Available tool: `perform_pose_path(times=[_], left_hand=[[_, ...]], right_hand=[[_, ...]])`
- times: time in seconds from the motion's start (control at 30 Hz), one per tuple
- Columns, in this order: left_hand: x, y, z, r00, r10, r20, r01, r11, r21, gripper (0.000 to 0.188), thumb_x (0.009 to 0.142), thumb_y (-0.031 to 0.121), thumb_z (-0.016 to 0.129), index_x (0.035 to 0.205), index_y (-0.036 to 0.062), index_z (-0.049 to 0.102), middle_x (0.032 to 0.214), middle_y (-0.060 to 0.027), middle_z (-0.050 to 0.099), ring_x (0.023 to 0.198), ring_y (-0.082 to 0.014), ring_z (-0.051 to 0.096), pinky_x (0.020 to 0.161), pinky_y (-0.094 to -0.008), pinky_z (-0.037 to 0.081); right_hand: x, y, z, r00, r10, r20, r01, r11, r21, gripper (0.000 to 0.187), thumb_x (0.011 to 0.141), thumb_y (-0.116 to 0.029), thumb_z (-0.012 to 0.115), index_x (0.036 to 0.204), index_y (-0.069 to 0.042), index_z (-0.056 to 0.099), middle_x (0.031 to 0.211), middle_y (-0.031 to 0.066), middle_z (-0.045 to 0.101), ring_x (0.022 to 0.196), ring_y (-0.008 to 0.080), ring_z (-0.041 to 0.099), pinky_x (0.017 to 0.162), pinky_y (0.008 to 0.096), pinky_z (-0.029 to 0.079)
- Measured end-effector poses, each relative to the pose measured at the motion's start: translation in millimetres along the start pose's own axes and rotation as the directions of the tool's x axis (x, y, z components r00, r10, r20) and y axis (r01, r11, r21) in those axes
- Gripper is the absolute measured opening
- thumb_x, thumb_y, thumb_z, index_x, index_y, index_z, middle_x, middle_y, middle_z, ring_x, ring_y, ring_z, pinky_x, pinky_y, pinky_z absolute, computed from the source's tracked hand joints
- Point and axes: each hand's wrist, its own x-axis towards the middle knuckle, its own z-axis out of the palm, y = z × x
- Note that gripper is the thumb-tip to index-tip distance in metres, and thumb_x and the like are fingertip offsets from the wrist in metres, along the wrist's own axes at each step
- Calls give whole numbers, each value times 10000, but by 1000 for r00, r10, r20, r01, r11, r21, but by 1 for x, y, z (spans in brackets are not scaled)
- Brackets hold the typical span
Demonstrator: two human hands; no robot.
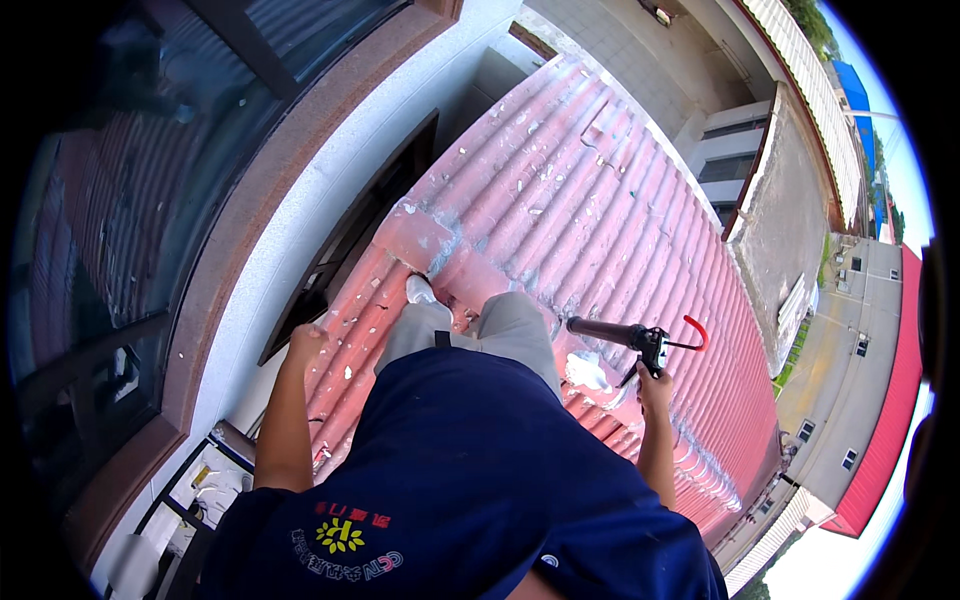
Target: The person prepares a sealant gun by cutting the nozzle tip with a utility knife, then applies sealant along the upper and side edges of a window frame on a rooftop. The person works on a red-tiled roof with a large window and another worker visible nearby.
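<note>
My right hand (655, 388) is closed round the handle of a caulking gun (610, 333). Its dark brown barrel points left across the roof, and a rod with a red hooked end sticks out behind the grip. Below the barrel, beside my right leg, lies a white crumpled-looking thing (588, 371) whose kind I cannot make out. My left hand (308, 341) hangs by the roof's left edge near the building wall, its fingers curled in, with nothing seen in it. One white shoe (420, 290) of mine stands on the red corrugated roof (560, 190), close to its ridge.
A raised ridge cap (415, 235) with grey smears crosses the sloping roof, and small pale debris lies about. To the left runs a white wall (290, 215) with large dark windows (150, 190). Lower buildings (840, 370) and a concrete ledge (790, 230) lie beyond the right edge.
</note>
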Motion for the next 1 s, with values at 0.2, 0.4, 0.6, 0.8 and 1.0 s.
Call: perform_pose_path(times=[0.2,0.4,0.6,0.8,1.0], left_hand=[[-2,101,7,990,90,-106,-130,871,-474,171,975,126,669,1050,-20,716,821,-99,722,702,-153,671,645,-306,560],[-29,40,54,970,-175,-169,51,826,-561,201,992,195,654,1083,31,727,818,-99,722,685,-174,679,633,-330,563],[-169,-74,147,371,-744,-557,403,669,-625,442,907,245,670,1341,170,634,996,-201,754,976,-393,721,866,-495,572],[-337,-5,175,-117,-946,-303,334,250,-909,816,825,88,591,1596,158,331,1369,-269,616,1241,-422,619,1054,-483,489],[-517,24,201,-527,-803,-277,211,191,-959,905,837,158,619,1640,144,203,1323,-310,628,1212,-444,633,1034,-476,498]], right_hand=[[57,-35,-5,1000,-21,23,23,996,-90,280,907,-259,755,952,-12,630,601,15,538,415,115,479,373,294,362],[136,-82,18,969,-174,177,223,922,-315,202,873,-175,761,892,-29,623,546,4,485,390,111,454,342,303,302],[291,-195,82,890,-116,441,349,796,-495,233,870,-242,742,923,-23,683,603,38,568,476,177,541,440,351,404],[352,-350,173,730,-285,621,639,607,-472,324,885,-353,703,921,-32,700,655,59,613,548,218,581,512,384,440],[375,-455,276,514,-379,769,835,425,-349,428,899,-465,663,919,-40,718,707,80,658,620,259,622,585,418,475]])
